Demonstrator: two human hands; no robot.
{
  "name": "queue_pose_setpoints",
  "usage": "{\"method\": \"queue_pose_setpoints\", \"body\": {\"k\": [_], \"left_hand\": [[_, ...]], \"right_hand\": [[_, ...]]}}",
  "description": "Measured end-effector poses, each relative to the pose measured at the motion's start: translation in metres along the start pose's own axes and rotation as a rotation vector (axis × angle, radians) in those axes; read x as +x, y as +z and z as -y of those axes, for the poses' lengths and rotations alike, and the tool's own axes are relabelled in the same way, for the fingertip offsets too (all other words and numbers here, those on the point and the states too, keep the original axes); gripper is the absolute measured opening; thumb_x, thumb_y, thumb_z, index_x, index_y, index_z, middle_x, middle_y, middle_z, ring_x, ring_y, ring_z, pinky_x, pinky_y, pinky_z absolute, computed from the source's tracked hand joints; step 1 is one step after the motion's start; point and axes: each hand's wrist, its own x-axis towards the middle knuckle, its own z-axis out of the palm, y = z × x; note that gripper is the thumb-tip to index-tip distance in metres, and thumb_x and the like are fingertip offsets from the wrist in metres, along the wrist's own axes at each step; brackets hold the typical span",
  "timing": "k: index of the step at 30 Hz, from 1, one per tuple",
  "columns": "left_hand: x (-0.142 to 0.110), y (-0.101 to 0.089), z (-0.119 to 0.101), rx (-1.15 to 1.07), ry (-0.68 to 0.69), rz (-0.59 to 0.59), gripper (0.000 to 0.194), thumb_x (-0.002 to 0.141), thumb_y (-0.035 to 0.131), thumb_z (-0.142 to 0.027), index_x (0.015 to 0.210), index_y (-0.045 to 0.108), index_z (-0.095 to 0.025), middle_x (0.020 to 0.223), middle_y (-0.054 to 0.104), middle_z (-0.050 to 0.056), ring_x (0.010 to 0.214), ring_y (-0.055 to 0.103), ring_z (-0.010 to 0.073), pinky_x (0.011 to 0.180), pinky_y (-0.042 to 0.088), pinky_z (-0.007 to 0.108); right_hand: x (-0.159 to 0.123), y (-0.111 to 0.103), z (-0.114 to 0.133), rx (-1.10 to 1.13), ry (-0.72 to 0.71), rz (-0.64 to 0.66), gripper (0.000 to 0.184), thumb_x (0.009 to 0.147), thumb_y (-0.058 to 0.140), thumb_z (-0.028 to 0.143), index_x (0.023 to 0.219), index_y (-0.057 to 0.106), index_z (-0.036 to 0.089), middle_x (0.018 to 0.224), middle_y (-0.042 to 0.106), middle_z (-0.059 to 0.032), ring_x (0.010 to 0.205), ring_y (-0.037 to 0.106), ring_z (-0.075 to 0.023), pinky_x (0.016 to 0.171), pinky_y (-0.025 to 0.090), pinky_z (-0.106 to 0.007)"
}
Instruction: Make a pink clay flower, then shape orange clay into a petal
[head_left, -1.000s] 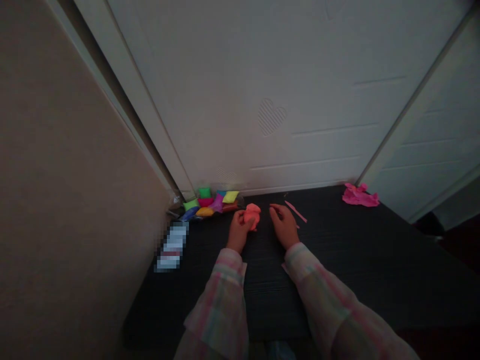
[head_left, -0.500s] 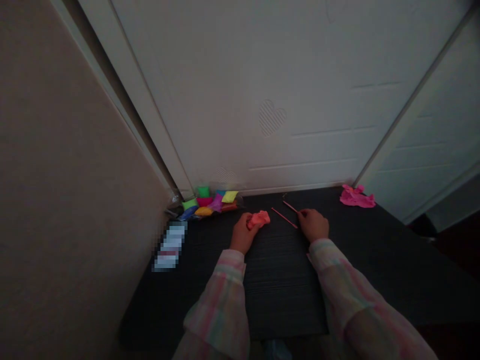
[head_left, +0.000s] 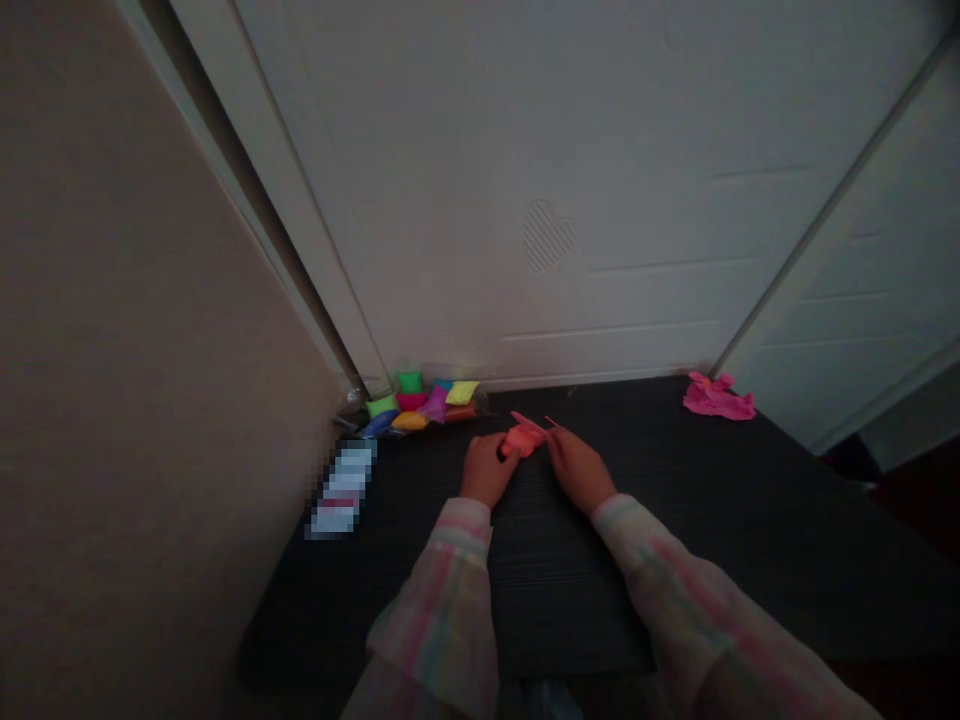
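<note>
My left hand [head_left: 486, 474] is closed around a soft coral-pink lump of modelling clay [head_left: 520, 441], resting at the tabletop. Between the pinched fingers of my right hand [head_left: 581, 470] is a slim pink modelling tool [head_left: 528, 423]. Its far end reaches left, over or against the back of the clay; whether it touches cannot be told. A second thin pink stick [head_left: 551, 421] lies just beyond my right fingers, mostly hidden by that hand.
Small packets of coloured clay [head_left: 411, 420] lie along the back left. A blurred pale rectangular item [head_left: 343, 490] is at the left edge. A crumpled bright pink piece [head_left: 720, 398] sits at the far right corner. A white panel [head_left: 600, 340] rises behind the dark table [head_left: 570, 600].
My right hand has moved left with the modelling tool, bringing it to the clay and now covering much of the other stick. My left hand stays in place with the clay.
</note>
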Motion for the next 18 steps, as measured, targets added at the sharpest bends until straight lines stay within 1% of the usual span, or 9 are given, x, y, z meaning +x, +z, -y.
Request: {"method": "queue_pose_setpoints", "body": {"k": [3, 5, 8, 12, 15, 18], "left_hand": [[0.000, 0.001, 0.000, 0.039, 0.014, 0.005, 0.025, 0.070, 0.047, -0.030, 0.088, 0.058, -0.017, 0.081, 0.059, 0.006, 0.081, 0.046, 0.0197, 0.075, 0.035, 0.032], [0.000, 0.001, 0.000, 0.053, 0.023, 0.005, 0.029, 0.071, 0.045, -0.030, 0.095, 0.055, -0.016, 0.084, 0.059, 0.007, 0.082, 0.046, 0.0196, 0.076, 0.035, 0.032], [0.000, 0.002, 0.001, 0.082, 0.062, 0.003, 0.034, 0.073, 0.043, -0.029, 0.103, 0.051, -0.016, 0.090, 0.058, 0.006, 0.082, 0.046, 0.0189, 0.076, 0.035, 0.031], [-0.001, 0.002, 0.000, 0.105, 0.089, -0.006, 0.029, 0.074, 0.042, -0.029, 0.096, 0.055, -0.016, 0.089, 0.058, 0.006, 0.084, 0.044, 0.0193, 0.079, 0.034, 0.032], [0.000, 0.002, 0.000, 0.103, 0.094, -0.009, 0.027, 0.074, 0.041, -0.026, 0.094, 0.056, -0.016, 0.091, 0.057, 0.006, 0.086, 0.045, 0.0188, 0.080, 0.034, 0.031], [0.000, 0.003, 0.000, 0.097, 0.102, -0.007, 0.026, 0.075, 0.040, -0.025, 0.094, 0.055, -0.016, 0.092, 0.058, 0.006, 0.086, 0.046, 0.0183, 0.080, 0.034, 0.031]], "right_hand": [[-0.004, 0.005, 0.009, -0.066, -0.053, 0.052, 0.025, 0.084, 0.026, 0.027, 0.086, 0.050, 0.018, 0.080, 0.063, -0.0050, 0.071, 0.060, -0.0152, 0.057, 0.039, -0.023], [-0.005, 0.007, 0.011, -0.119, -0.050, 0.067, 0.028, 0.084, 0.024, 0.029, 0.085, 0.049, 0.017, 0.072, 0.063, -0.0067, 0.063, 0.060, -0.0177, 0.054, 0.039, -0.026], [-0.006, 0.008, 0.011, -0.178, -0.054, 0.082, 0.028, 0.084, 0.023, 0.030, 0.084, 0.049, 0.017, 0.067, 0.063, -0.0070, 0.059, 0.061, -0.0191, 0.053, 0.039, -0.027], [-0.009, 0.008, 0.014, -0.222, -0.050, 0.094, 0.030, 0.084, 0.022, 0.031, 0.083, 0.049, 0.017, 0.066, 0.063, -0.0081, 0.059, 0.061, -0.0207, 0.050, 0.039, -0.027], [-0.012, 0.006, 0.017, -0.233, -0.060, 0.097, 0.029, 0.084, 0.023, 0.030, 0.095, 0.047, 0.019, 0.066, 0.064, -0.0070, 0.059, 0.061, -0.0207, 0.049, 0.038, -0.026], [-0.013, 0.003, 0.019, -0.231, -0.082, 0.086, 0.030, 0.083, 0.026, 0.028, 0.109, 0.039, 0.022, 0.067, 0.064, -0.0054, 0.058, 0.061, -0.0192, 0.049, 0.037, -0.025]]}}
